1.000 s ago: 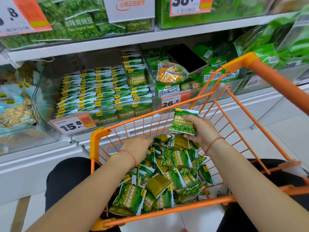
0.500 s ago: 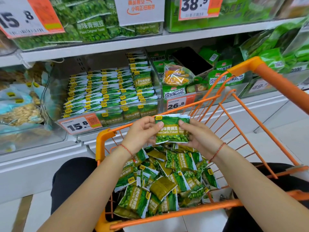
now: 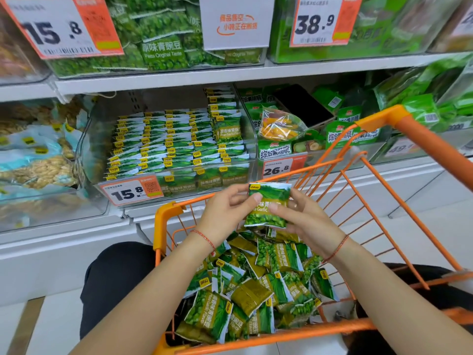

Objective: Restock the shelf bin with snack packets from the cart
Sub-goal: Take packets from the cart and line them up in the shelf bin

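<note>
packet [image 3: 268, 204] upright above cart [image 3: 378, 160], below bin [image 3: 252, 139] | left hand [image 3: 225, 213] pinches its left edge | right hand [image 3: 304, 221] grips its right side, thumb across front | loose packets [image 3: 256, 285] in cart

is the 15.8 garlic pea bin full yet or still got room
Still room: the clear shelf bin holds rows of garlic pea packets, but its back left stands bare.

The cart [image 3: 378, 121] ran off the right edge — lower packets [image 3: 256, 290] lay buried, tag [image 3: 403, 147] print blurred.
</note>
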Available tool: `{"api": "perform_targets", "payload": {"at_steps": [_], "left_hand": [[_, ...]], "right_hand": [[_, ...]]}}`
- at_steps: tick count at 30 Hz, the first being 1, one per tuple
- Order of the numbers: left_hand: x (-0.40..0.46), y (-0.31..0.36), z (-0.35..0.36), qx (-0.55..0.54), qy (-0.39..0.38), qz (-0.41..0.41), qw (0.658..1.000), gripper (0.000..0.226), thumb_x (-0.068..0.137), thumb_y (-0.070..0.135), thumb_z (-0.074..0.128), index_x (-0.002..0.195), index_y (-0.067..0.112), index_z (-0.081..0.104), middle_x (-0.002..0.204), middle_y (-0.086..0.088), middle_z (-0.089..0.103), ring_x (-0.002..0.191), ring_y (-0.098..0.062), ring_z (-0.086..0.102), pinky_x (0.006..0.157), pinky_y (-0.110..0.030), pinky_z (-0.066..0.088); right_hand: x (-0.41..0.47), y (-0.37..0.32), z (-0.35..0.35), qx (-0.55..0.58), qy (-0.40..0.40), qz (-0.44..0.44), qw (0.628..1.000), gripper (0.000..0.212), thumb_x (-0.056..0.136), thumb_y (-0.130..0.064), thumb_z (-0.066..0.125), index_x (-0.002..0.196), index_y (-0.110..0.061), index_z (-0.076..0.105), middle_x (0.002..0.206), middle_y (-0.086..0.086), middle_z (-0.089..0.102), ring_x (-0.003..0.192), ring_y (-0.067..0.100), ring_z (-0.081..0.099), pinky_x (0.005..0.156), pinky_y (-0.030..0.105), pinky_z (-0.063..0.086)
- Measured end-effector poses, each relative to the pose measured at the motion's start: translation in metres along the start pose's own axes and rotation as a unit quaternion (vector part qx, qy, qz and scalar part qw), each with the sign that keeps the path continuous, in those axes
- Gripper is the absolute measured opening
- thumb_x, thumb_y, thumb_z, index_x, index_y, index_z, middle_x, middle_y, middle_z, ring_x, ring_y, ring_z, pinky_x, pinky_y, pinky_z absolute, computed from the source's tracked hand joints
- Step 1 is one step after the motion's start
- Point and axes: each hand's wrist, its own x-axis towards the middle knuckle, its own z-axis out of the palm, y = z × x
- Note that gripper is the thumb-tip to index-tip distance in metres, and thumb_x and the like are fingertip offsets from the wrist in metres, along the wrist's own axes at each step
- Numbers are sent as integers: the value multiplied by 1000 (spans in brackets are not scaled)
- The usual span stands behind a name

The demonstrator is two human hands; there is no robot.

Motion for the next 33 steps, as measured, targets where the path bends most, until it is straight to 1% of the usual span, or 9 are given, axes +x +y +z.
{"api": "perform_targets", "payload": {"at_steps": [4, 9, 13, 17, 20, 24, 27, 30, 33], "left_hand": [[-8, 3, 5, 99, -48, 41, 993, 27, 99, 36, 41, 73, 27, 46, 63, 10, 43, 55, 1, 41, 57, -21, 32], [3, 32, -11, 39, -119, 21, 992, 55, 96, 49, 39, 144, 32, 19, 119, 17, 51, 102, 4, 51, 85, -14, 40], [21, 42, -41, -35, -124, 13, 992, 21, 93, 16, 53, 114, 15, 53, 105, 4, 63, 89, 11, 60, 74, -9, 44], [41, 34, -68, -59, -74, 3, 995, 96, 64, 52, 75, 141, 9, 38, 137, -3, 50, 125, -9, 48, 95, -18, 44], [51, 36, -80, -19, -62, -10, 998, 109, 62, 57, 78, 145, 5, 31, 146, -6, 41, 130, -11, 40, 103, -22, 37], [70, 34, -81, 12, -29, -35, 999, 54, 86, 28, 64, 134, 19, 42, 129, 11, 49, 124, -6, 41, 94, -18, 38], [87, 36, -78, 3, 0, -45, 999, 18, 89, 25, 62, 96, 32, 47, 98, 24, 49, 92, 19, 51, 81, -15, 46], [107, 33, -80, 21, 31, -48, 998, 74, 86, 40, 64, 145, 10, 30, 145, -4, 41, 130, -6, 42, 102, -29, 42], [123, 27, -76, 65, 44, -41, 996, 87, 85, 44, 63, 149, 5, 19, 151, -12, 32, 136, -20, 36, 95, -22, 35]], "right_hand": [[-3, 10, -1, -15, 11, -21, 1000, 83, 80, -29, 75, 146, -16, 28, 149, 7, 36, 129, 16, 41, 83, 24, 42], [8, -14, -3, -42, -27, -89, 995, 49, 75, -36, 77, 115, -16, 57, 107, -15, 68, 109, 10, 59, 84, 29, 52], [15, -45, 14, -102, -73, -144, 982, 11, 88, -17, 57, 99, -21, 57, 82, -29, 68, 84, -12, 61, 72, 9, 46], [32, -66, 33, -201, -66, -201, 956, 26, 92, -25, 53, 69, -24, 40, 56, -19, 50, 54, -8, 45, 57, 11, 34], [52, -71, 38, -290, -46, -230, 928, 28, 80, -51, 52, 67, -33, 36, 71, -13, 33, 65, -1, 37, 62, 17, 29], [76, -74, 40, -365, -21, -226, 903, 11, 90, -49, 49, 96, -40, 50, 93, -18, 42, 89, -7, 42, 78, 17, 32], [89, -75, 39, -463, 68, -275, 840, 60, 95, -55, 39, 141, -16, 44, 135, 1, 48, 128, 16, 39, 101, 24, 27], [106, -71, 34, -575, 142, -346, 728, 69, 92, -58, 26, 141, -13, 44, 143, 7, 46, 140, 25, 29, 118, 40, 13], [125, -66, 27, -657, 159, -367, 639, 67, 95, -52, 28, 138, -5, 47, 144, 12, 46, 140, 29, 31, 117, 45, 8]]}}
